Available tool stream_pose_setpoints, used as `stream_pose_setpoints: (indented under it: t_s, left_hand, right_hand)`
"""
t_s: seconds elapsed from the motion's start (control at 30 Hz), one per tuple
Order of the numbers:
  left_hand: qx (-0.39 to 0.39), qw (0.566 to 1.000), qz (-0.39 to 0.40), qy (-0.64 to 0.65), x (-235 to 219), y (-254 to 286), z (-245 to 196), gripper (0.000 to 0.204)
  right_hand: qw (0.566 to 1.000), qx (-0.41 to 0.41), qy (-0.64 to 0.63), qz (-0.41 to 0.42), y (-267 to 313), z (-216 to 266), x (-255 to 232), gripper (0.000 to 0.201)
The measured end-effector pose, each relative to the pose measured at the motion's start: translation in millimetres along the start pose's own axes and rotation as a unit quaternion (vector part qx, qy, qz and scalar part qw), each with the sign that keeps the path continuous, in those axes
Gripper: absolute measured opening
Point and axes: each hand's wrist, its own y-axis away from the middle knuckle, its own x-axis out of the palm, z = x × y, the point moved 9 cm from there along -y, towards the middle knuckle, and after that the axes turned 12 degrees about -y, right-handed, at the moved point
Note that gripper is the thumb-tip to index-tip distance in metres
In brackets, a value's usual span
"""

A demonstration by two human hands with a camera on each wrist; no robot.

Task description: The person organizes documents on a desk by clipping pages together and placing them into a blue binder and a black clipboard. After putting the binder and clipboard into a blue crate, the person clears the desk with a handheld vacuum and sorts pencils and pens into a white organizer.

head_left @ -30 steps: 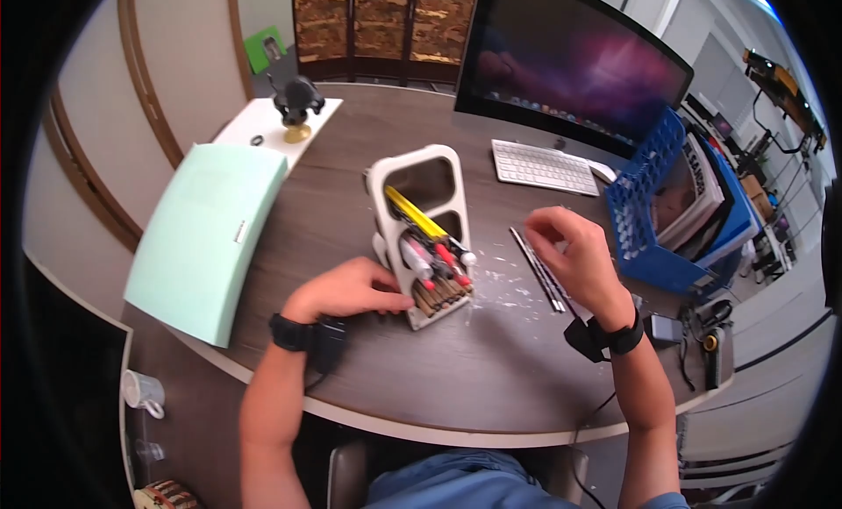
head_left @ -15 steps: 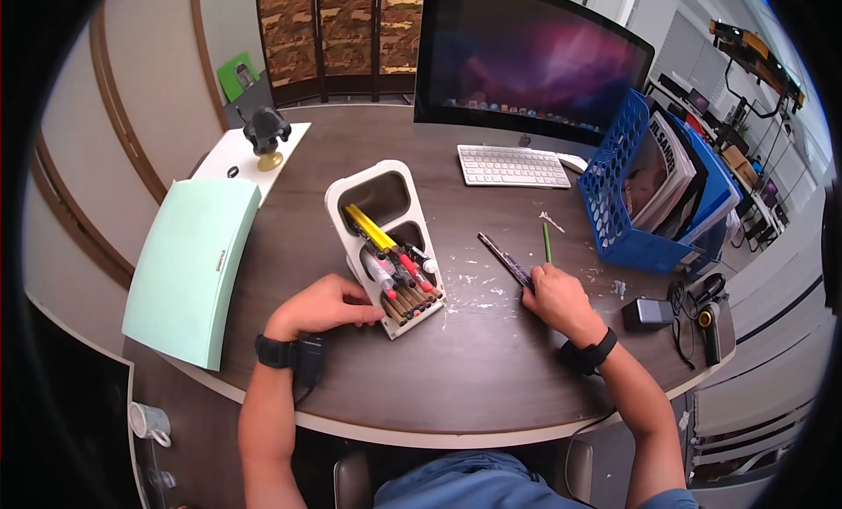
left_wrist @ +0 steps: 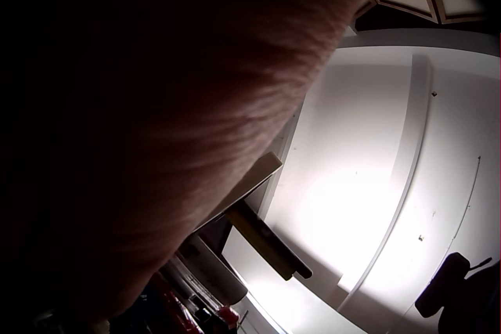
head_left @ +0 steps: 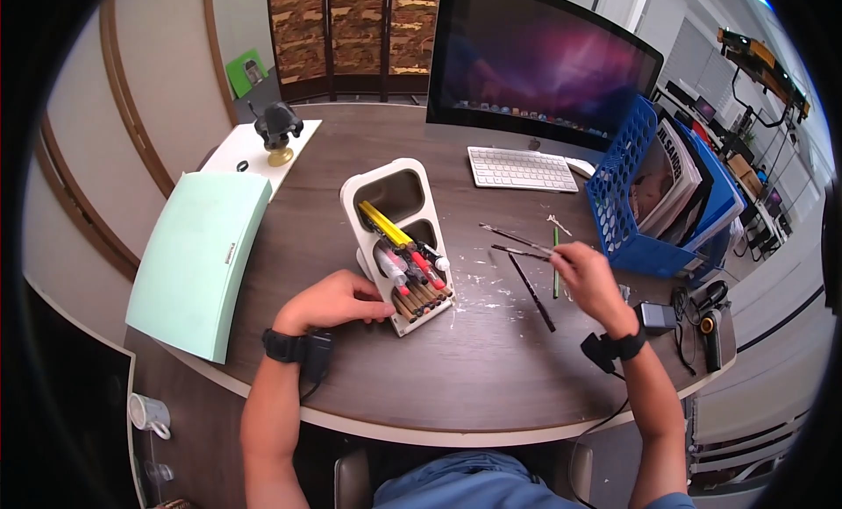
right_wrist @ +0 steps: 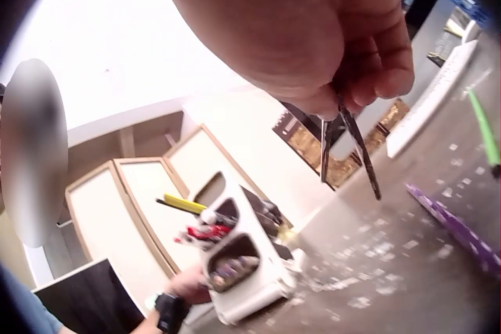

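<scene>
The right hand (head_left: 591, 281) pinches two dark pencils (head_left: 519, 251) with its fingers nearly closed; the pencils poke out toward the box (head_left: 431, 202), their tips a little apart. The left hand (head_left: 333, 302) holds the low corner of the box, thumb on the rim and the other fingers bent by its side. Yellow pens (head_left: 386, 226), red pens (head_left: 428, 270) and brown pens (head_left: 423, 301) sit in the box, just past the left fingers. A purple pencil (head_left: 532, 293) lies on the desk (head_left: 456, 377) between the two hands, in the way, and a green pencil (head_left: 556, 274) lies just beside the right fingers. White bits (head_left: 498, 292) are spread between the fingers and the box. Past the right fingers are the keyboard (head_left: 524, 170) and, off to the right, the blue rack (head_left: 638, 250).
</scene>
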Motion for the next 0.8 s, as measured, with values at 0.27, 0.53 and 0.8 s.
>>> stream_pose_setpoints:
  t_s: [0.27, 0.53, 0.8]
  left_hand:
    - [0.02, 1.0, -0.005, -0.005, -3.6, 5.8, -12.7, 0.034]
    - [0.03, 0.999, 0.001, 0.018, -1.1, 4.3, -10.6, 0.034]
    - [0.033, 0.999, 0.002, -0.016, -3.4, 4.9, -9.5, 0.036]
  right_hand:
    - [0.984, 0.008, -0.172, -0.034, -15.3, 102.2, -32.9, 0.016]
    - [0.984, -0.097, -0.153, 0.001, -59.3, 151.8, 43.3, 0.018]
    - [0.937, 0.018, -0.345, 0.048, -61.9, 136.2, 55.9, 0.021]
